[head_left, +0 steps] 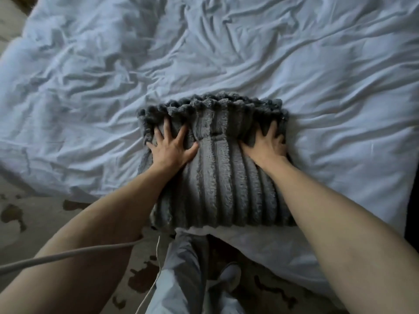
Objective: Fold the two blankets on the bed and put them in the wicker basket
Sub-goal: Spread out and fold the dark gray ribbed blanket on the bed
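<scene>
- Two bare hands press flat on one folded grey blanket [217,168], which I take as the landmark for everything else.
- The blanket is plush and ribbed, its ridges running from the near edge toward the far edge, and it lies in a thick, roughly rectangular stack.
- It rests on the bed [317,75], at the near edge of the mattress, with its near end reaching the mattress edge just above the person's legs.
- The left hand [171,147] lies palm down on the blanket's far left part, fingers spread wide, fingertips dug into the pile close to the far fold; it grips nothing.
- The right hand [268,143] lies palm down on the blanket's far right part, fingers likewise splayed wide and sunk into the fabric, its outer side close to the blanket's right edge; it grips nothing either.
- The blanket's far edge is ruffled into a row of small tufted bumps.
- All around the blanket's far, left and right sides spreads a rumpled white sheet [90,87].
- Below the blanket's near edge show grey trousers [181,268] and a foot in a light sock [231,276].
- To the near left of the blanket lies a pale patterned rug [34,214] with dark blotches, crossed by a light cable [68,254].
</scene>
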### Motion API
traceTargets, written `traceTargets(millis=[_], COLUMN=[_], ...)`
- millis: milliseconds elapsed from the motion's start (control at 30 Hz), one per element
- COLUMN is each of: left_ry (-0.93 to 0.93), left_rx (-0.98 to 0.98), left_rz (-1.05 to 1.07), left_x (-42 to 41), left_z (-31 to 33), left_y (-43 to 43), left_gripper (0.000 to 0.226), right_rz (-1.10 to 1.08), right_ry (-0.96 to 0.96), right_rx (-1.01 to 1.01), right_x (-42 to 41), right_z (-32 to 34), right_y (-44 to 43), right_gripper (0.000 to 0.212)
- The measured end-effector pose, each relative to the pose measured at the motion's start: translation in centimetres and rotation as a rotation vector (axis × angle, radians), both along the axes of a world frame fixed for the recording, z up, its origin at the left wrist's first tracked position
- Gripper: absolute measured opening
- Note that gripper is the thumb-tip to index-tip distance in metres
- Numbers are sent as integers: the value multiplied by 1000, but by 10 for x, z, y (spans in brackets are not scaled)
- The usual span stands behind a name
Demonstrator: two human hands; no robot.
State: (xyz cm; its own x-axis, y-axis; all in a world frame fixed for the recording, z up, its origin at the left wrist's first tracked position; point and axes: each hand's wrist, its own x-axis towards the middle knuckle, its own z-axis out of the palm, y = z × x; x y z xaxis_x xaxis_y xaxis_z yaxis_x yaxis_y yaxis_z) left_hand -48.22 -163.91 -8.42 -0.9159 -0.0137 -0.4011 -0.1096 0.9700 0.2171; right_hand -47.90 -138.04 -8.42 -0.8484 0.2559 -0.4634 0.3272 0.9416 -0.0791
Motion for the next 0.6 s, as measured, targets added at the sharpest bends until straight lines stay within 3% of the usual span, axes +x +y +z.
traceTargets(millis=[133, 267, 400, 600], left_ry=[3, 34, 164, 154], left_rx=[68, 68, -24, -34], left_rz=[94, 93, 150, 162], left_x=[21, 91, 124, 127], left_z=[51, 73, 65, 22], left_y=[14, 40, 25, 13], left_gripper=[77, 93, 94, 94], right_rz=[-22, -42, -90, -51], right_ry=[-23, 194, 245, 224], right_rx=[-18, -107, -73, -76], right_x=[18, 72, 116, 114], right_z=[55, 81, 64, 14], right_y=[-8, -37, -40, -28], right_gripper=[97, 96, 98, 98])
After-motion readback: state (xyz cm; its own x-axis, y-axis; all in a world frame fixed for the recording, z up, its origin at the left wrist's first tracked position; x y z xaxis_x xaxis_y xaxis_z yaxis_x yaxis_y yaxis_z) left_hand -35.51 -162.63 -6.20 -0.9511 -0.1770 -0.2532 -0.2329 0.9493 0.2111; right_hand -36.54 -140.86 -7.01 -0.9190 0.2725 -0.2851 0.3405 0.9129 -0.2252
